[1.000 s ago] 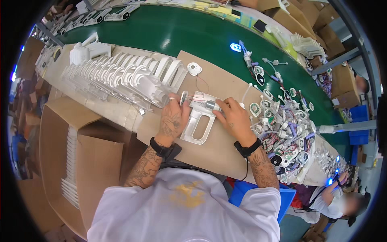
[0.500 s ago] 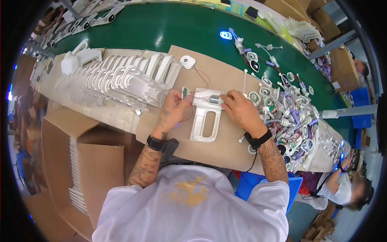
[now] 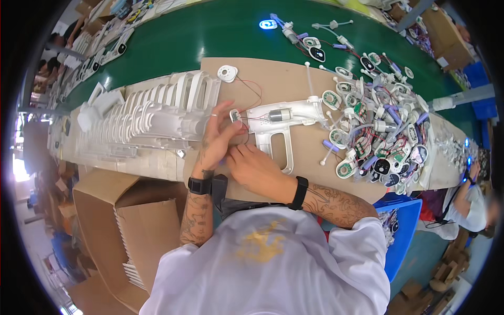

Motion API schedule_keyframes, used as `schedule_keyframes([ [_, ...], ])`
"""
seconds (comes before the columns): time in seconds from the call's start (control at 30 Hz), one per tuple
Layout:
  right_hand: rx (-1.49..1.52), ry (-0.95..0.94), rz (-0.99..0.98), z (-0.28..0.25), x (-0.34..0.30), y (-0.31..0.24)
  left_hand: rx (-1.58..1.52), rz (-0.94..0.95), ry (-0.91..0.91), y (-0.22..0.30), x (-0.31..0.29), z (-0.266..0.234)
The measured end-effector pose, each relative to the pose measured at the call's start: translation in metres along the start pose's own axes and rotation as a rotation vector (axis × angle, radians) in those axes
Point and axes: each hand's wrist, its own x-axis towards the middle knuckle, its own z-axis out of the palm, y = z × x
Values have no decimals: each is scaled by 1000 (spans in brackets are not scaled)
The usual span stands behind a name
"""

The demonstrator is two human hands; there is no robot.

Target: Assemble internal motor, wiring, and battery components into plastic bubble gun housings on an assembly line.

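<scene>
Bright, even overhead light; soft shadows; heavy fisheye bending, black rim

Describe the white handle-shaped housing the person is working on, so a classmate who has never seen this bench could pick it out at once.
Start at the brown cardboard sheet lying on the green conveyor belt. At its centre, just right of the left hand, lies the white plastic housing. Unlike the empty shells stacked to the left, it lies open alone, with a silver motor and thin wires inside.

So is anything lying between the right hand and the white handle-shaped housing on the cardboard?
Nothing visible. The right hand rests beside the housing's grip, bare cardboard sheet between. The left hand already touches the small round part at its end, thin wires close by.
</scene>
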Motion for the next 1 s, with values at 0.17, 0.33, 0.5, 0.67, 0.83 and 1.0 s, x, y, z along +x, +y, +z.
schedule_keyframes([
  [0.17,-26,-22,-29,-3,-2,3,105,-16,-168,-1,3,-13],
  [0.33,274,100,61,-57,-17,17,-59,9,-195,2,-3,-14],
  [0.5,647,156,415,-63,-53,38,262,122,-184,5,0,-15],
  [0.67,1010,335,539,-62,-59,39,348,231,-149,-8,6,-7],
  [0.83,951,333,590,-56,-59,36,416,236,-208,-9,7,-5],
  [1.0,1019,436,662,-50,-55,30,353,239,-208,-12,0,-4],
])
